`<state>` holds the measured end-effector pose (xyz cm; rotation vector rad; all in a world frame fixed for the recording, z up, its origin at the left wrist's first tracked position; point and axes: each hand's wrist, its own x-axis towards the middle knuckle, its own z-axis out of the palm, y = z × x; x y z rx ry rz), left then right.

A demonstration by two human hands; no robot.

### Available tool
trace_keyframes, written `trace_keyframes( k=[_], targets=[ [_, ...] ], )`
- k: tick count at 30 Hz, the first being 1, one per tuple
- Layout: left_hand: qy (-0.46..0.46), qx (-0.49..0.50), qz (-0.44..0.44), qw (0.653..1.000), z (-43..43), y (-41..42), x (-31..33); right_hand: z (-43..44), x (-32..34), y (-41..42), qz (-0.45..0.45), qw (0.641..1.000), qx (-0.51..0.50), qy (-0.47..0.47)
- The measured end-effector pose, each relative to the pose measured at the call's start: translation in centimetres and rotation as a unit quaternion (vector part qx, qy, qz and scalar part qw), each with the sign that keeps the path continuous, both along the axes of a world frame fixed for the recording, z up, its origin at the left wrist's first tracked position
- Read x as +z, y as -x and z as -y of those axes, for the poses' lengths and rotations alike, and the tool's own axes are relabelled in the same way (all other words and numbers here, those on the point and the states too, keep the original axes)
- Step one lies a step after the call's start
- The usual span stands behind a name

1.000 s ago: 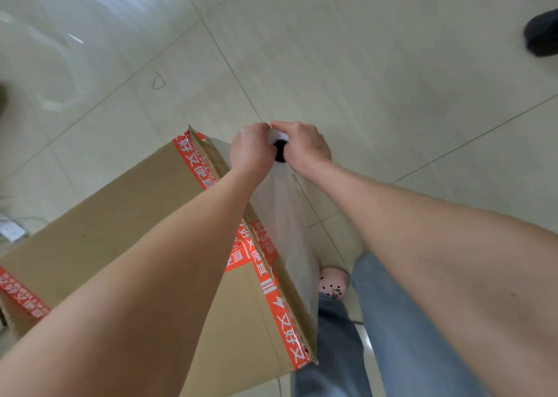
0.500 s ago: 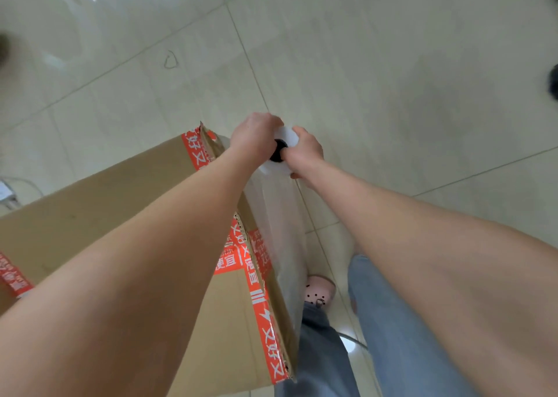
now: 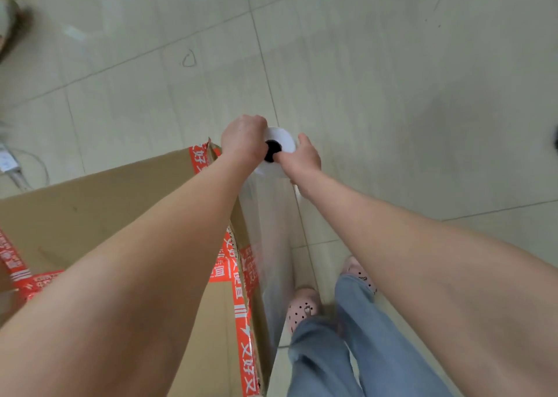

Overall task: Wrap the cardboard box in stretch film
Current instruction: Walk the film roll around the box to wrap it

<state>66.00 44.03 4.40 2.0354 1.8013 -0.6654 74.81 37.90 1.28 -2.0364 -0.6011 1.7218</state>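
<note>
Two hands hold the stretch film roll (image 3: 286,138) upright just off the far corner of the cardboard box (image 3: 120,203). The left hand (image 3: 243,142) has its fingers curled over the roll's top rim. The right hand (image 3: 303,161) clasps the opposite side, thumb at the dark core hole. Both grips are closed on the roll.

The box stands on the tiled floor (image 3: 392,79), with the person's legs just beside its right face. A sheet of film (image 3: 271,260) runs from the roll back along that face, lying against the cardboard and the red tape (image 3: 243,330) at its edge.

Assessment: one side face shows film laid on. The top panel is bare cardboard. The remaining faces are out of view, so the number of turns completed cannot be established. The far corner is not yet rounded, and much of the wrapping appears outstanding.
</note>
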Motion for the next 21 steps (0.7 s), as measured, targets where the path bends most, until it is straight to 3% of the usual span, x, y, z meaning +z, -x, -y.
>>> trace_keyframes(
  k=[2, 11, 15, 21],
  targets=[
    [0.003, 0.005, 0.016, 1.0, 0.0, 0.1, -0.2, -0.2, 0.1, 0.2, -0.049, 0.998, -0.019, 0.04],
    [0.041, 0.039, 0.071, 0.996, -0.7, 0.8, -0.7, -2.2, 0.1, 1.2, -0.027, 0.999, 0.01, 0.021],
    [0.04, 0.042, 0.087, 0.994, -1.1, 1.2, -0.5, -2.8, 0.0, 1.5, 0.031, 0.999, 0.034, 0.002],
    [0.015, 0.055, 0.065, 0.996, -2.2, 2.0, -0.1, -5.3, 0.7, 1.5, 0.144, 0.976, 0.152, -0.065]
  ],
)
